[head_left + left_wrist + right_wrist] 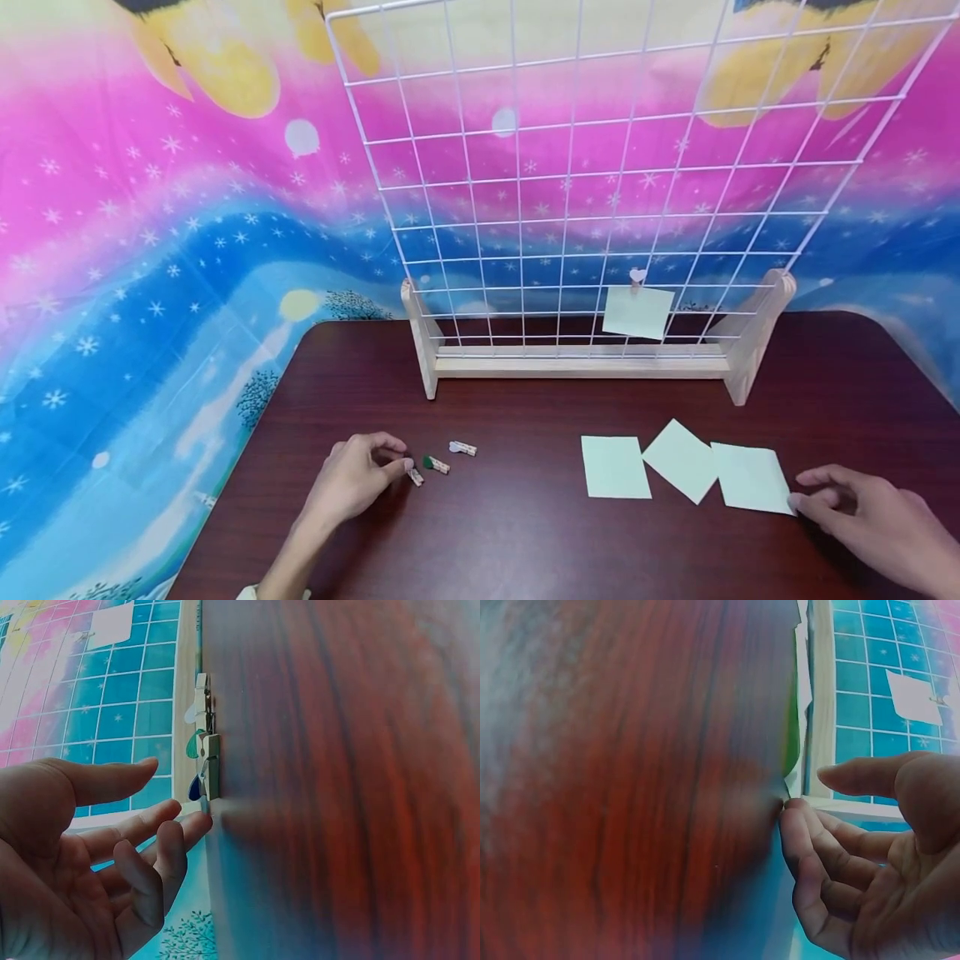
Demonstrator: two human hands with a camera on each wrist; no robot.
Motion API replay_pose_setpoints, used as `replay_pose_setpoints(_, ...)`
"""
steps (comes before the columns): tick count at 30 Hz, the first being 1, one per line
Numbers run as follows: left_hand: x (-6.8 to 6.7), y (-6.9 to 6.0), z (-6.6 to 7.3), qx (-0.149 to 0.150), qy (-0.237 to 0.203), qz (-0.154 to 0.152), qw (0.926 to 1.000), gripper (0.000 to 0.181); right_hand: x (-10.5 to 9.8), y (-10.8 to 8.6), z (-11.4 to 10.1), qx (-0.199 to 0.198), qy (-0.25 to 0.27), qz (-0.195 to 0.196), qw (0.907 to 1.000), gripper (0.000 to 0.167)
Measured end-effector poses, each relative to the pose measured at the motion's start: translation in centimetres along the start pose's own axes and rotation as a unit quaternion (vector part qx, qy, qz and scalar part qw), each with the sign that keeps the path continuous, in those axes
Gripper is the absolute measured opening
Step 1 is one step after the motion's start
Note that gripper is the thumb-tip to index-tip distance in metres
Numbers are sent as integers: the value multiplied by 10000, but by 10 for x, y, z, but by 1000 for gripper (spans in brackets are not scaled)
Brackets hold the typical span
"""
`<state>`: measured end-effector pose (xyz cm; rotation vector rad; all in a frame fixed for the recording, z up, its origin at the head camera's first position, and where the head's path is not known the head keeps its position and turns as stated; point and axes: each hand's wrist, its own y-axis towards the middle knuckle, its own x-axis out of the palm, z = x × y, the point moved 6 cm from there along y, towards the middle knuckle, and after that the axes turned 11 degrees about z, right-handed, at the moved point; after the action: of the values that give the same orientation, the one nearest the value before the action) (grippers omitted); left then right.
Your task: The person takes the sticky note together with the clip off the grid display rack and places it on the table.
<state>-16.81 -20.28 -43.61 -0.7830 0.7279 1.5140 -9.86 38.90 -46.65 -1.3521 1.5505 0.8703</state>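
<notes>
My left hand [356,477] is beside the nearest of three small wooden clothespins, the dark blue-topped clothespin [206,780], its thumb and fingers apart. Farther right lie the green-topped clothespin [437,465] and the white-topped clothespin [463,448]. At the table's right, my right hand [862,508] is at the outer edge of a pale sticky note [752,477]; in the right wrist view its thumb stands well clear of the fingers. Two more notes lie to the left, a tilted note [681,461] and a straight note [617,467].
A white wire grid [517,179] stands in a wooden base [581,367] at the back of the dark table [510,542]. One pale note [637,314] hangs low on it from a heart-topped clip [637,276]. A patterned cloth [97,250] covers the wall behind.
</notes>
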Motion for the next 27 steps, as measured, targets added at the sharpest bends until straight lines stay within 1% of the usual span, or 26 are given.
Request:
replay_pose_setpoints(5,-2,1,6,5,-10,93,10000,20,-7,2,-4,-107,-24,324,9994,35)
replay_pose_setpoints(11,-11,7,21,263,20,396,9989,29,-20,13,-21,-199,199,586,9979,39)
replay_pose_setpoints(15,-17,11,31,449,35,644,9969,33,-26,20,-38,-482,497,913,9934,36)
replay_pose_setpoints(18,-20,14,41,621,52,850,9944,33,-28,25,-50,-716,714,1147,9882,32)
replay_pose_setpoints(21,-23,18,52,792,-29,1037,9915,32,-29,30,-61,-827,869,1248,9849,33)
replay_pose_setpoints(23,-24,20,60,875,-123,1080,9902,33,-30,33,-68,-860,972,1274,9833,33)
replay_pose_setpoints(27,-22,26,73,988,-307,1094,9886,34,-31,41,-82,-834,1181,1201,9822,37)
